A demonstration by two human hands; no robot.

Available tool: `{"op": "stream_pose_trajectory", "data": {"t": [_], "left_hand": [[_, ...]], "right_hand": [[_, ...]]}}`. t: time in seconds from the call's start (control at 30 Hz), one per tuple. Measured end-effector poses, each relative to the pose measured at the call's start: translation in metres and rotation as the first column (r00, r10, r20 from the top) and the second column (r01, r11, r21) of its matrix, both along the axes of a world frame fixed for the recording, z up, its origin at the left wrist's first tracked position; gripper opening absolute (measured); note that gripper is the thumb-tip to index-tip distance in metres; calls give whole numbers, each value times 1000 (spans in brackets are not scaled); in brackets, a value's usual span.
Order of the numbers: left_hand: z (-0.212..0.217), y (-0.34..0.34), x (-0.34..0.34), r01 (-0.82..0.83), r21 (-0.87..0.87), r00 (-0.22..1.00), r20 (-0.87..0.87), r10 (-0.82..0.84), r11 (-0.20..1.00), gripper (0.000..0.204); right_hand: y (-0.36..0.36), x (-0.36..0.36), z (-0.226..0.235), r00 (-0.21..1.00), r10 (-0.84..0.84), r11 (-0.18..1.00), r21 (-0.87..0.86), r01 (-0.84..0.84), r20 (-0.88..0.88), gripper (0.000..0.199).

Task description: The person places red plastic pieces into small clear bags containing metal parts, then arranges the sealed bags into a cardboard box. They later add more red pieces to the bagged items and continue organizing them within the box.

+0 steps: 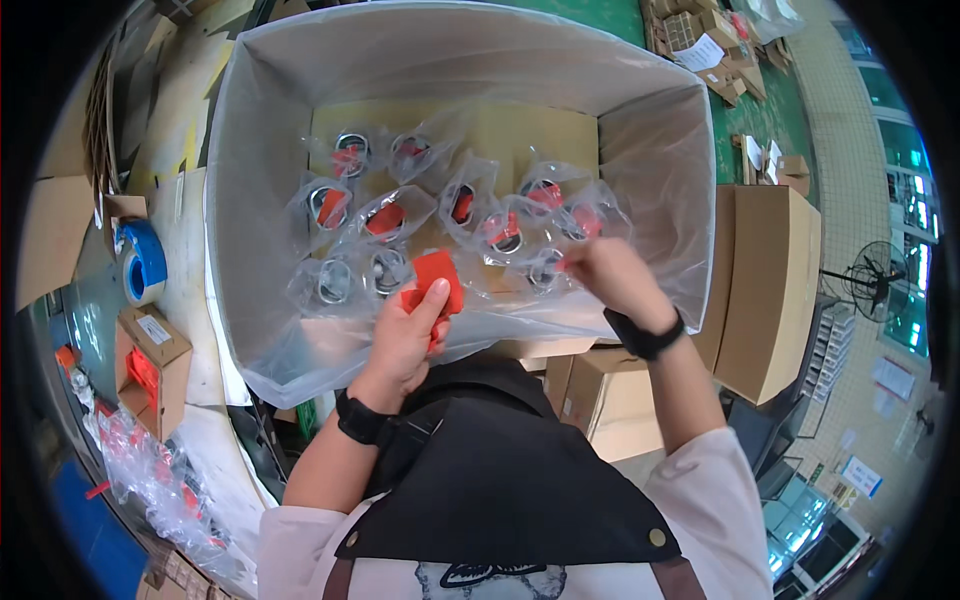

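My left hand (410, 330) is closed around a small stack of flat red pieces (437, 280), thumb on top, over the near wall of a large box (655, 150) lined with clear plastic. My right hand (622, 282) reaches into the box's near right part, fingertips pinched on a small red piece (565, 264). Just beside those fingertips is a clear-bagged round metal part (545, 270). Several similar bagged parts lie on the box floor, most with a red piece on them, like the bagged part (385, 219). Two at the near left, including a bagged part (333, 281), show bare metal.
Left of the box, a bench holds blue tape rolls (145, 260), a small carton (150, 365) of red pieces and a heap of plastic-bagged parts (150, 470). Tall cartons (765, 290) stand against the right side. A black fan (875, 283) is farther right.
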State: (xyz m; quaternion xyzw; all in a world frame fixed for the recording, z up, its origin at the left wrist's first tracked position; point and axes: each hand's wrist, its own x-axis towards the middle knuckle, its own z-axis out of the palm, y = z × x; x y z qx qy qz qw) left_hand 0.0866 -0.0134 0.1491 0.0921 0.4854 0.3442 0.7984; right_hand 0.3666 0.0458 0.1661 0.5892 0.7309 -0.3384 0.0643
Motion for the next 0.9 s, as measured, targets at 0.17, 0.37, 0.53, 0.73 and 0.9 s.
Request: {"op": "stream_pose_trajectory", "data": {"t": [0.17,0.37,0.53,0.73,0.9], "left_hand": [[1,-3,-17,108,99,973,-214,-85,989,27],[-14,-11,-31,232,170,924,-345,-162,958,26],[-9,-12,-21,323,123,918,-282,-279,938,27],[-16,-29,-53,345,146,904,-319,-286,927,21],[-20,-39,-84,225,30,942,-263,-210,974,17]], "right_hand": [[-11,18,-110,916,139,990,-74,-120,377,12],[-22,10,-97,910,84,996,-4,-91,405,16],[-30,-74,0,724,-370,905,-401,141,-582,25],[-37,-103,-14,643,-552,804,-544,241,-530,17],[-38,-132,-62,925,-139,972,128,195,-352,19]]}}
